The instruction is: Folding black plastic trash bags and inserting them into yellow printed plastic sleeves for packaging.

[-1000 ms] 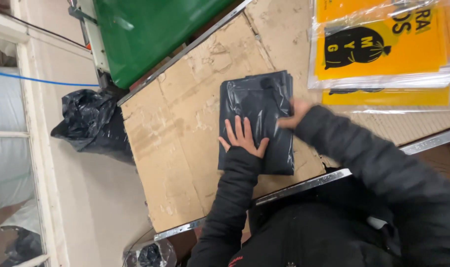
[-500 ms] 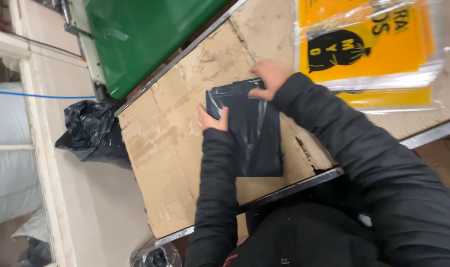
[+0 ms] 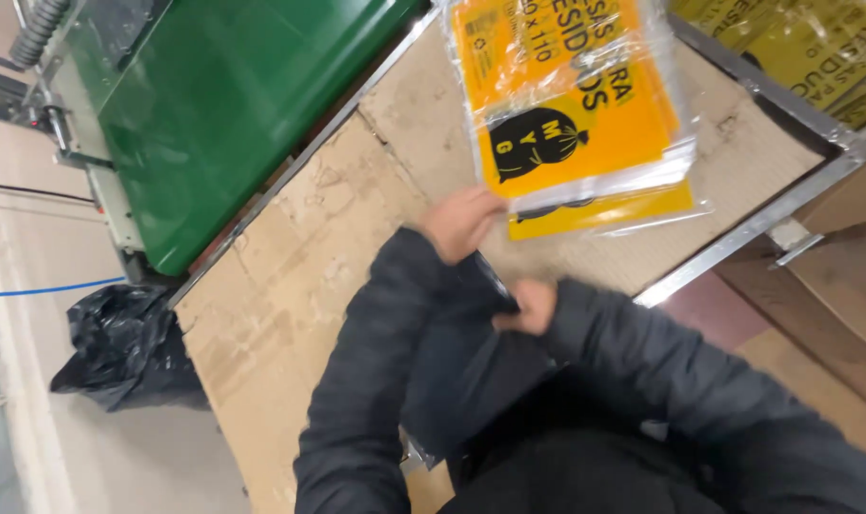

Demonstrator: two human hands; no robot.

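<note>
Both hands have lifted the folded black bag [image 3: 490, 286] off the cardboard surface [image 3: 299, 247] and drawn it toward the body, where earlier it lay flat under the palms. Left hand [image 3: 459, 224] closes on its far end; right hand [image 3: 533, 306] pinches the near edge. Most of the bag hides between the dark sleeves. Slick plastic held this loosely could unfold or slip down. The left hand sits just beside the yellow packs [image 3: 576, 114] and could knock them askew.
</note>
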